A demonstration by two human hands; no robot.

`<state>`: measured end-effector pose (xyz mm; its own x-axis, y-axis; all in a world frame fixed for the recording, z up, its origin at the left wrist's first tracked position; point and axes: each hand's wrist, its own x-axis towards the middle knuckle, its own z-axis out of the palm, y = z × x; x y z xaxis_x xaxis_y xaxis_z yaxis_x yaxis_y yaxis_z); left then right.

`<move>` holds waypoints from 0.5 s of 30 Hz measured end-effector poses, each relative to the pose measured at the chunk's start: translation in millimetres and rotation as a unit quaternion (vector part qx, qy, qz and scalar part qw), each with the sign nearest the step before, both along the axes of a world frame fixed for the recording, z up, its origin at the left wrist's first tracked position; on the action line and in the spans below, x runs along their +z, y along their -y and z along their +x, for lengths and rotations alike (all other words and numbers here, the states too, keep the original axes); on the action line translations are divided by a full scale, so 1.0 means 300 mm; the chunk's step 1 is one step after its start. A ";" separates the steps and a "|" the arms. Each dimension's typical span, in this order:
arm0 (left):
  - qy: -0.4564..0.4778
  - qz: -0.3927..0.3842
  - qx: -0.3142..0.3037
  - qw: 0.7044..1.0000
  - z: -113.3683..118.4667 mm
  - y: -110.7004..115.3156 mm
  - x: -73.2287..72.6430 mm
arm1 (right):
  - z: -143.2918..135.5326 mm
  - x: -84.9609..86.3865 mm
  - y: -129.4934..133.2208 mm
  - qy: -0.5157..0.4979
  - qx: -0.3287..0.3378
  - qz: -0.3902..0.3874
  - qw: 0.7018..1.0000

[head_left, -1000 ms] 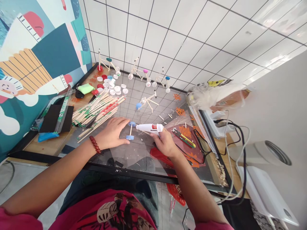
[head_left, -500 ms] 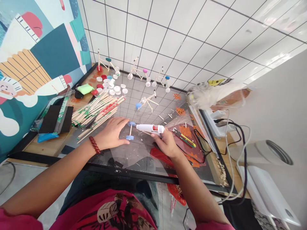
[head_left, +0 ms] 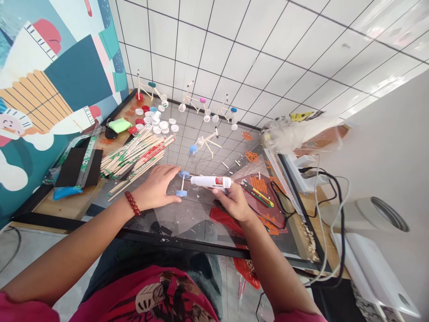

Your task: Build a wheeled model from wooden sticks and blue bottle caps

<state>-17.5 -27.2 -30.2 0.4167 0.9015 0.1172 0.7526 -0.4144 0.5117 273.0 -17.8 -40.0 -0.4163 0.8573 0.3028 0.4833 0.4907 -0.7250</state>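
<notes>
My left hand, with a red bead bracelet at its wrist, is around two blue bottle caps joined by a short wooden stick. Its thumb lies against the nearer cap and its index finger against the farther one. In my right hand is a white glue gun, pointing left. The nozzle is right beside the farther cap; I cannot tell whether they touch. Just beyond, a stick model with a blue cap stands on the table.
Chopsticks lie in a heap at left, below loose white and red caps. Several stick-and-cap models line the tiled wall. At right are a yellow-and-green cutter, black cables and a power strip.
The glue gun has shifted very slightly right and down. My left hand and the joined caps hold almost the same place.
</notes>
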 end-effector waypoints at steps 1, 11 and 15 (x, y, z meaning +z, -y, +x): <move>0.001 -0.001 0.001 1.000 0.000 0.000 -0.001 | 0.002 -0.003 -0.001 -0.013 0.004 -0.027 1.000; -0.004 -0.042 0.027 0.999 0.005 0.004 0.008 | 0.002 -0.003 -0.007 -0.035 -0.004 -0.090 0.995; 0.001 -0.062 0.043 0.997 0.004 0.004 0.010 | 0.004 -0.004 -0.009 -0.029 -0.013 -0.083 0.996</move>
